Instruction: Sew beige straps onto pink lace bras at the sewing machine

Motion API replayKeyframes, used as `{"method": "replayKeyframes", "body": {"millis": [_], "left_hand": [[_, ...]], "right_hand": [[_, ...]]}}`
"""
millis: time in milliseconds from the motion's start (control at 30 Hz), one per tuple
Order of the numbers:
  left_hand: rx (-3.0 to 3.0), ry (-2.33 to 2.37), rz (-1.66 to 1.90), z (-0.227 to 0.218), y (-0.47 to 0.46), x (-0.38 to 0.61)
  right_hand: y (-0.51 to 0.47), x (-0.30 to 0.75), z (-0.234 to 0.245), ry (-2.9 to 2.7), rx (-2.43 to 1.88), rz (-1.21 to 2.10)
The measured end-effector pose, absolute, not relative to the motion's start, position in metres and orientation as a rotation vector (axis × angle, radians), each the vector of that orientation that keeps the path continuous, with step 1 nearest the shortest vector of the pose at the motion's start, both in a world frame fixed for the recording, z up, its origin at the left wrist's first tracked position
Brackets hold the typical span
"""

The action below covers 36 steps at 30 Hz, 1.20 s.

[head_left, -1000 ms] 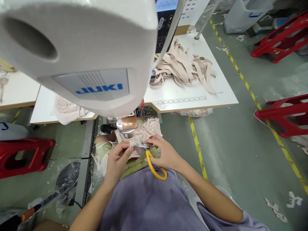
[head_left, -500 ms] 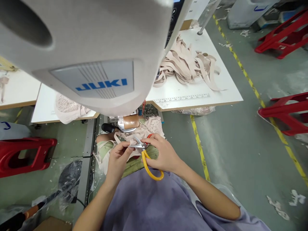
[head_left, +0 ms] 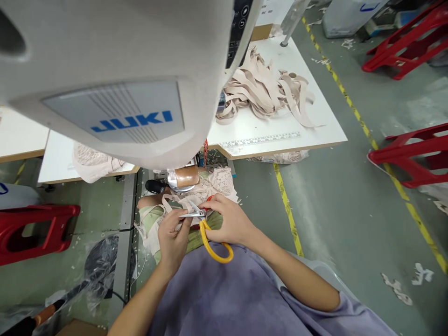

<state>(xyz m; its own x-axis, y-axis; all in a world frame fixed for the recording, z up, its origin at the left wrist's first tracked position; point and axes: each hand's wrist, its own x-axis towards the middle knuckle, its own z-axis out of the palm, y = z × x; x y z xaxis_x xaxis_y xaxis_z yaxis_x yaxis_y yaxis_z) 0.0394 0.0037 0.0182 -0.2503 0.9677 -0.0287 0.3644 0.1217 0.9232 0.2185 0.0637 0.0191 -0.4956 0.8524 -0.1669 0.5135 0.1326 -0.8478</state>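
Note:
Scissors (head_left: 206,233) with one yellow and one red handle are in my right hand (head_left: 233,219), their metal blades parted and pointing left. My left hand (head_left: 174,235) pinches the edge of a pale pink lace garment (head_left: 217,184) close to the blades. A strap of this garment loops up beside my left fingers, and the rest lies across my lap over green cloth (head_left: 206,228). My fingertips hide the exact spot where blade and fabric meet.
A white JUKI sewing machine head (head_left: 133,116) looms above my hands. The white table (head_left: 259,144) carries a heap of beige straps (head_left: 259,88); another lace piece (head_left: 93,161) lies left. Red stools (head_left: 413,154) stand on the floor at both sides.
My view has shifted slightly, so the machine and table sit further left. Both hands keep their grips, and the scissor blades are still parted near the left fingertips.

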Motion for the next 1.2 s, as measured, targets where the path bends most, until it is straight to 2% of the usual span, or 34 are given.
{"method": "replayKeyframes", "body": {"millis": [533,700,933,1200], "left_hand": [[1.102,1.64,1.088,0.006,-0.006,0.035],[0.719,1.555,1.103,-0.002,-0.004,0.032],[0.313,1.387,1.109,0.009,0.003,0.021],[0.32,1.243,0.905,0.014,0.011,-0.013]], "right_hand": [[0.059,0.22,0.009,-2.056,-1.375,1.404],[0.06,0.232,-0.006,-2.044,-1.408,1.398],[0.08,0.293,-0.033,-1.941,-1.676,1.206],[0.182,0.341,-0.004,-1.956,-1.921,0.573]]}}
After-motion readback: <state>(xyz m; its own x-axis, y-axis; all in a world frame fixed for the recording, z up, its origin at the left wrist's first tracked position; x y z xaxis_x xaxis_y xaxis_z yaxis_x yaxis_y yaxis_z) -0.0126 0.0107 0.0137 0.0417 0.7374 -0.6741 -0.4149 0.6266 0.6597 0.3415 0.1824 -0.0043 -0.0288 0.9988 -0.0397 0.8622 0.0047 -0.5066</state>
